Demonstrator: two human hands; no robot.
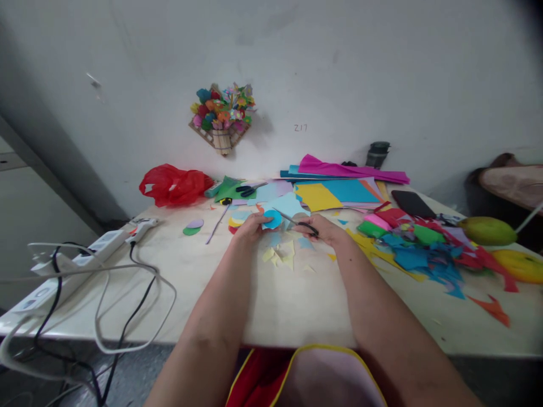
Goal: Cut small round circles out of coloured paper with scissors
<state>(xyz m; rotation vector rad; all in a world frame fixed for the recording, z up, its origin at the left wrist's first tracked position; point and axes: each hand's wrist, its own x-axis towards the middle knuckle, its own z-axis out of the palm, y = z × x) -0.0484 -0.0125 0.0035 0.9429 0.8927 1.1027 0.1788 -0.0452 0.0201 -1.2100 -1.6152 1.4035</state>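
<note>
Between the fingers of my left hand [251,226] is a round piece of blue paper [272,219], held over the middle of the table. My right hand [320,229] grips dark-handled scissors [313,229], whose blades point left toward the blue disc. Whether the blades touch the paper I cannot tell. Just below both hands lie pale yellow paper scraps [280,255]. Under and beside my left hand are several coloured paper discs [235,224], partly hidden by the fingers. A light blue sheet [286,203] rests behind the hands.
Left, a white power strip [63,277] trails cables over the table [169,311]. A red plastic bag [175,185], second scissors [246,191] and coloured sheets [318,196] lie at the back. On the right are paper scraps [419,254], a phone [412,203] and a green mango-like fruit [487,230].
</note>
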